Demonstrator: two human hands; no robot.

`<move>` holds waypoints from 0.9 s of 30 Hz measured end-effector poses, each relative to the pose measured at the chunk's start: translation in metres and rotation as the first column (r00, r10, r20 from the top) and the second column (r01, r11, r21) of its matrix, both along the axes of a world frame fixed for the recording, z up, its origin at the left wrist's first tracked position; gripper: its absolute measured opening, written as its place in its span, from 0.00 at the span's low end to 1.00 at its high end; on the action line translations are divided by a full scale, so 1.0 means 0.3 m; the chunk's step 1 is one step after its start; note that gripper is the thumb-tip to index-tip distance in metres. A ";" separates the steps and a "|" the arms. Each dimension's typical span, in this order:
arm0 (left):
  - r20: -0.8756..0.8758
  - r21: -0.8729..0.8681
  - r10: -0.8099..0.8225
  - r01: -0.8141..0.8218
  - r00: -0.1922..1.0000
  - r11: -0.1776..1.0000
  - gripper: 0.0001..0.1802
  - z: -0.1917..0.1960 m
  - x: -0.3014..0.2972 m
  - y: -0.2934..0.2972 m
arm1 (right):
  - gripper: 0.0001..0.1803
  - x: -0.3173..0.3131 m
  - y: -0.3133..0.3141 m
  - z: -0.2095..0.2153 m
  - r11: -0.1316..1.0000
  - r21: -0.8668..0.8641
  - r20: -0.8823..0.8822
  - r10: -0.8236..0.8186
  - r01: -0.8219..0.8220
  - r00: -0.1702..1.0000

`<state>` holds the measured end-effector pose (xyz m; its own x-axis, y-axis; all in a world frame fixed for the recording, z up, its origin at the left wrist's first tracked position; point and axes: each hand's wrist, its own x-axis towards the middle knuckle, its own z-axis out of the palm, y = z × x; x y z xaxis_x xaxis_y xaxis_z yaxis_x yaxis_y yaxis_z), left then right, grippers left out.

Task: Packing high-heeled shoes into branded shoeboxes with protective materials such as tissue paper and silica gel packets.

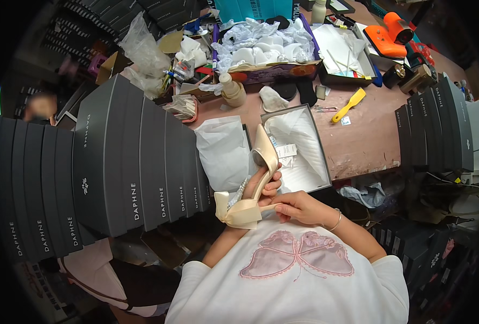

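A cream satin high-heeled shoe (pixel 265 148) with a large bow and a beaded strap is held up before my chest, its pointed toe toward the table. My left hand (pixel 270 183) is wrapped round its middle from below, and the shoe hides part of the palm. At the heel, my right hand (pixel 299 208) is closed, thumb and fingers pinching the slim heel. Just beyond lies an open shoe box (pixel 321 148) with white wrapping paper (pixel 300 135) and a white tag (pixel 287 150) in it. More white paper (pixel 221 151) lies left of the shoe.
Stacked dark shoe boxes (pixel 107 162) crowd the left; more boxes (pixel 436 129) stand on the right. A yellow-handled brush (pixel 349 105), a pump bottle (pixel 232 90), a purple box of stuffing paper (pixel 272 73) and an orange device (pixel 389 35) are on the table. Another person (pixel 41 108) appears far left.
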<state>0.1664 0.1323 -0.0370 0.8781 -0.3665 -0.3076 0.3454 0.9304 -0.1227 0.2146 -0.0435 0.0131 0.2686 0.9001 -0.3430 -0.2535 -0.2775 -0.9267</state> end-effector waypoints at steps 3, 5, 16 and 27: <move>0.026 -0.009 -0.057 0.057 0.998 0.998 0.20 -0.015 0.000 0.001 | 0.16 0.003 -0.025 -0.033 0.999 0.050 -0.272 -0.002 0.016 0.962; -0.125 -0.011 -0.027 0.026 0.992 1.000 0.19 -0.002 0.007 -0.006 | 0.19 -0.002 -0.042 -0.047 0.996 0.056 -0.412 -0.040 0.069 0.910; -0.132 -0.071 0.037 -0.047 0.991 0.996 0.21 -0.007 0.011 -0.007 | 0.14 -0.027 -0.020 -0.030 0.966 0.037 -0.141 -0.247 0.254 0.959; -0.201 0.167 0.019 0.015 0.979 0.986 0.20 0.028 0.023 -0.036 | 0.10 -0.037 -0.020 -0.057 0.946 0.032 0.245 -0.319 0.321 0.916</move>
<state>0.1733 0.1216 -0.0285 0.7924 -0.2931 -0.5350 0.3276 0.9443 -0.0321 0.2035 -0.0495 -0.0039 0.6181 0.7492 -0.2381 -0.0970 -0.2279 -0.9688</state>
